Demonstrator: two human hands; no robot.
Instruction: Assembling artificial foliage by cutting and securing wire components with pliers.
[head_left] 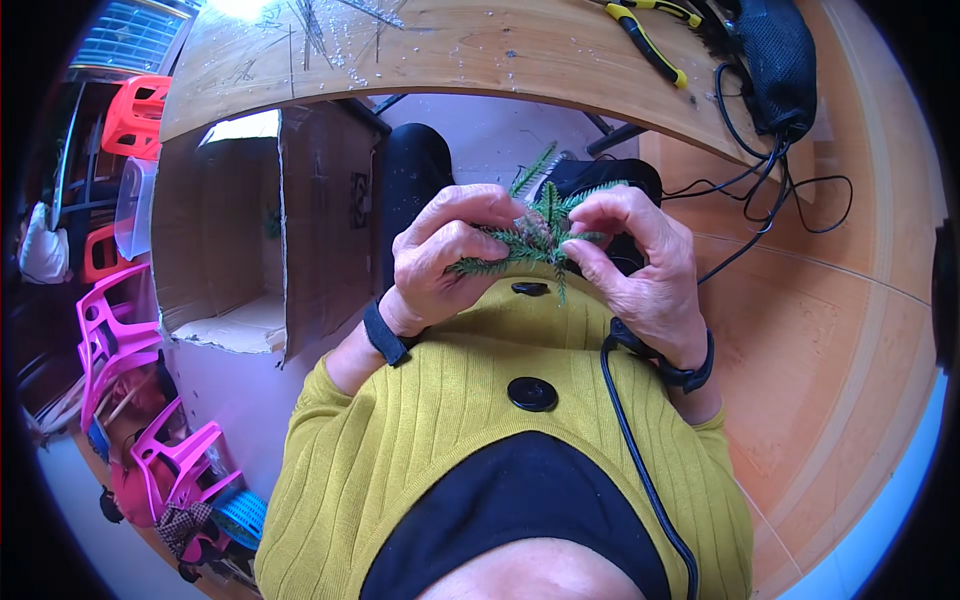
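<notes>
A green, needle-leaved artificial pine sprig [550, 212] is held in front of my yellow cardigan, its small branches spreading out from a brownish middle. My left hand [455, 240] is closed on its left side, thumb and fingers curled round the branches. On the other side my right hand [635, 250] pinches the sprig near its centre between thumb and forefinger. Part of the sprig is hidden behind the fingers. Both wrists wear dark bands.
Ahead stands a wooden table [450, 50] with thin wires and white bits; yellow-black pliers [650, 45] lie there. A black mesh pouch [778, 65] with cables hangs at its right edge. An open cardboard box [225, 240] stands left, beyond it pink plastic chairs [110, 325].
</notes>
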